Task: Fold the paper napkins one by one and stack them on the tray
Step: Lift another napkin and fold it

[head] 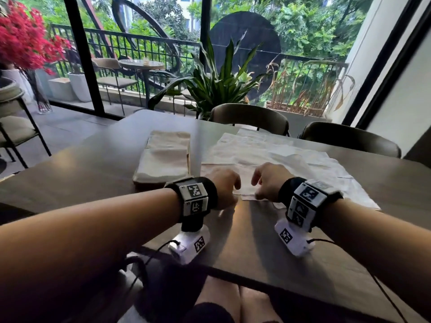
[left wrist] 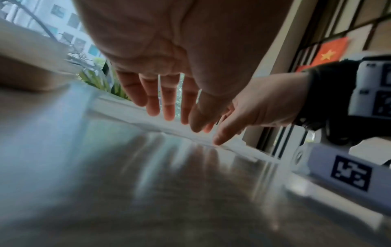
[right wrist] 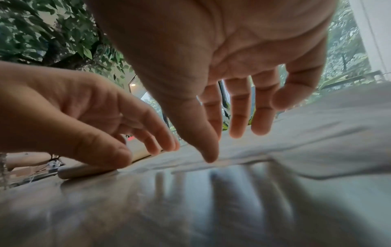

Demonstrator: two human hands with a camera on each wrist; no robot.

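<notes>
A spread pile of white unfolded napkins [head: 275,155] lies on the table's right half. To its left a wooden tray [head: 149,184] carries a stack of folded napkins [head: 165,155]. Both hands hover at the pile's near edge, close together. My left hand [head: 233,187] has its fingers loosely extended above the napkin edge [left wrist: 131,115], and its thumb [right wrist: 114,158] presses down at the pile's near-left corner. My right hand [head: 256,188] holds its fingers straight over the napkins [right wrist: 317,142], and its thumb tip [right wrist: 209,158] touches the top sheet's edge. Neither hand grips paper.
The glossy brown table [head: 245,241] is bare between me and the napkins. Two dark chairs [head: 249,117] stand at the far side, with a potted plant [head: 217,85] and a glass wall behind. Wrist camera cables [head: 382,292] hang off the near edge.
</notes>
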